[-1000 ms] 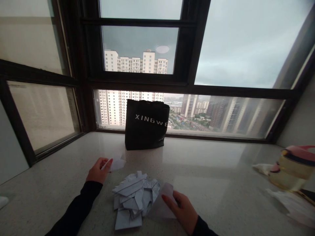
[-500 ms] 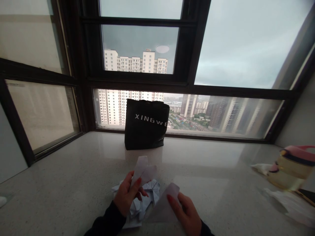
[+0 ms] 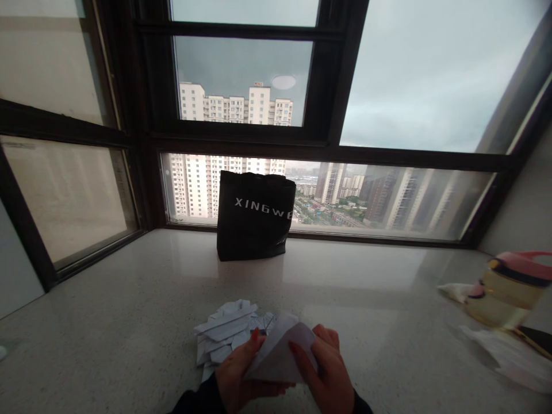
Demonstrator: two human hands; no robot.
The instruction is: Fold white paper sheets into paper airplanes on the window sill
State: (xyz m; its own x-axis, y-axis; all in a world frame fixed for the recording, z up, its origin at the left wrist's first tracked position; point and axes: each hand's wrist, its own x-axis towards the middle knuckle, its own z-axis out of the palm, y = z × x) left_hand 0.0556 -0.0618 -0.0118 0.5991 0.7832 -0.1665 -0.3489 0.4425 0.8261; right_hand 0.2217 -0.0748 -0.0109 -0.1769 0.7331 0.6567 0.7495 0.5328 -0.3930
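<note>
My left hand (image 3: 236,371) and my right hand (image 3: 330,368) hold one folded sheet of white paper (image 3: 280,353) between them, low in the middle of the head view. The sheet comes to a slanted edge at the top, with a crease running down it. My right thumb presses flat on its front face. Fingers of my left hand curl underneath, partly hidden by the paper. Just behind and to the left lies a pile of folded white papers (image 3: 228,328) on the pale speckled counter (image 3: 371,339); my left hand covers part of it.
A black bag (image 3: 256,224) with white lettering stands upright near the window. At the right are a yellowish bottle with a pink lid (image 3: 509,290) and a crumpled white plastic wrapper (image 3: 504,356). Dark window frames (image 3: 388,158) border the counter's back.
The folded paper that was in my left hand is no longer seen in it. That hand has come down and right onto the sheet in my right hand. More of the pile shows.
</note>
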